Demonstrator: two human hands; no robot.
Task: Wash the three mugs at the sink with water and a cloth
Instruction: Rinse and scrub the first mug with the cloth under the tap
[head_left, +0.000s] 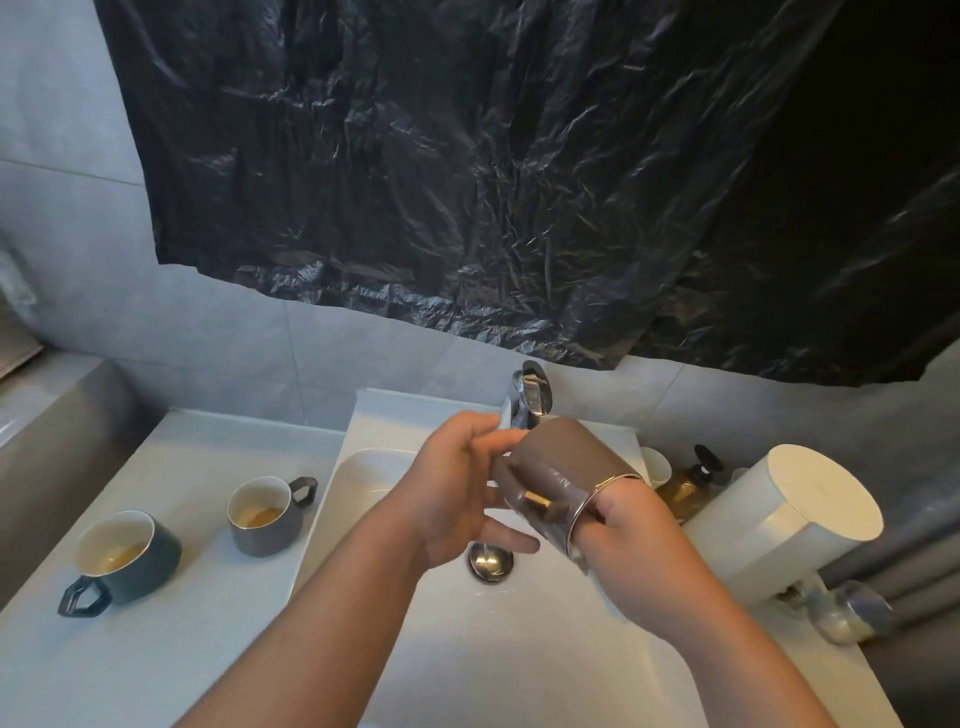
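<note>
Over the white ceramic sink (545, 670), the right hand (631, 525) gripped a matte brown mug with a gold rim (558, 480), tipped on its side with the mouth facing that hand, fingers seemingly hooked inside. The left hand (457, 493) was loosely spread, grasping nothing, its fingertips touching the mug's base just below the chrome tap (527, 397). I could not tell whether water was running, and no cloth was visible. Two unwashed mugs stood on the white table (171, 597) to the left: a dark teal mug with an angular handle (127, 556) and a grey mug with an angular handle (267, 512), both holding brownish dregs. To rinse well, the brown mug probably wanted turning under the spout, kept low over the metal drain (491, 561), held firmly because wet glaze slips.
</note>
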